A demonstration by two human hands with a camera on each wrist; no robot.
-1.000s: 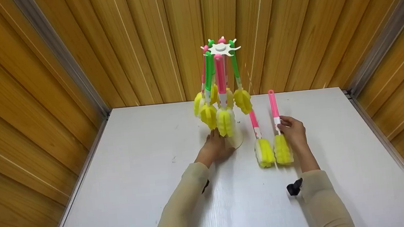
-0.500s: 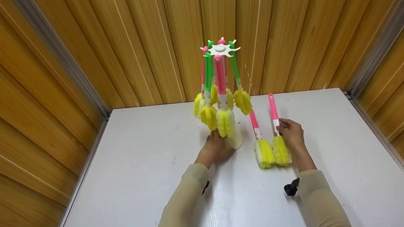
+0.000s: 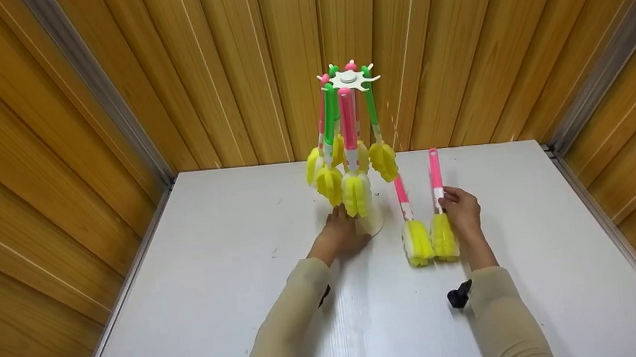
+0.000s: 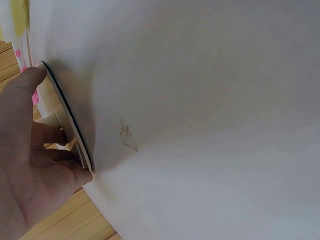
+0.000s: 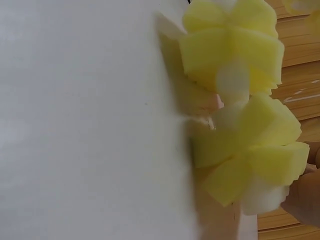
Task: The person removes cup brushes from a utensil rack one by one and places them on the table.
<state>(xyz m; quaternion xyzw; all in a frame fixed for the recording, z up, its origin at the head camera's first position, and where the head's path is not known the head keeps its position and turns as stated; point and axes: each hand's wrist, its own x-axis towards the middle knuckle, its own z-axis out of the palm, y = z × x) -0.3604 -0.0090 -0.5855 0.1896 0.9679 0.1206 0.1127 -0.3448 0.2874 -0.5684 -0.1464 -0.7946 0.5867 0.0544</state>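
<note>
The right hand (image 3: 464, 211) has its thumb and fingers pinched on the white lower handle of a held brush (image 3: 444, 237), which is to the right of the white stand (image 3: 349, 80). The pink end of this handle points away from the person, and its yellow sponge head is toward the person. Between it and the stand there is a second brush (image 3: 417, 243), also pink and yellow; the two heads are side by side, but I cannot tell if they touch. The left hand (image 3: 335, 234), at the foot of the stand, grips the edge of its round base (image 3: 376, 223). Above this hand, pink and green hanging brushes (image 3: 348, 120) surround the stand, heads down. Under the stand is the white counter (image 3: 192, 330); behind it, a wooden wall (image 3: 225, 65).
</note>
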